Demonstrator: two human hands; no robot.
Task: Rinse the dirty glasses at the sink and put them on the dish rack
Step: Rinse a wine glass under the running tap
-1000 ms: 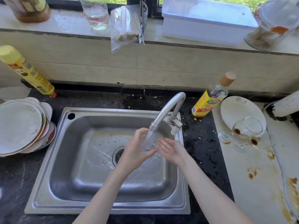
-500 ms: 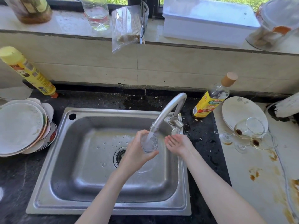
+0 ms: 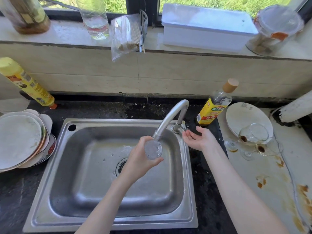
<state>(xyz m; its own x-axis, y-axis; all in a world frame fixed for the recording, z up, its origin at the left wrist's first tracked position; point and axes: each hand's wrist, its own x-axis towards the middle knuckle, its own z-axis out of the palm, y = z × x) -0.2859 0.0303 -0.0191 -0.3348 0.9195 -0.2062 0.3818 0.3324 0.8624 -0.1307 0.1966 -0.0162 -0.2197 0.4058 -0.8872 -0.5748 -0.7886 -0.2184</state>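
Note:
My left hand (image 3: 140, 161) grips a small clear glass (image 3: 153, 149) right under the spout of the curved steel faucet (image 3: 170, 118), over the steel sink (image 3: 108, 174). Water fills the glass. My right hand (image 3: 200, 138) is open, palm up, with its fingertips at the faucet handle (image 3: 183, 130) on the sink's right rim. Two dirty stemmed glasses (image 3: 253, 135) (image 3: 268, 147) with brown dregs lie tipped on the stained white counter at the right. A third small glass (image 3: 231, 145) stands beside them.
A white plate (image 3: 243, 114) lies behind the dirty glasses, and a yellow-labelled bottle (image 3: 214, 105) stands by the faucet. Stacked plates (image 3: 20, 141) sit left of the sink, with a yellow bottle (image 3: 25, 83) behind. Jars, a skewer bag and a white box (image 3: 206, 27) line the windowsill.
My right hand has moved away from the glass, up and right to the faucet handle. My left hand has kept the glass under the spout.

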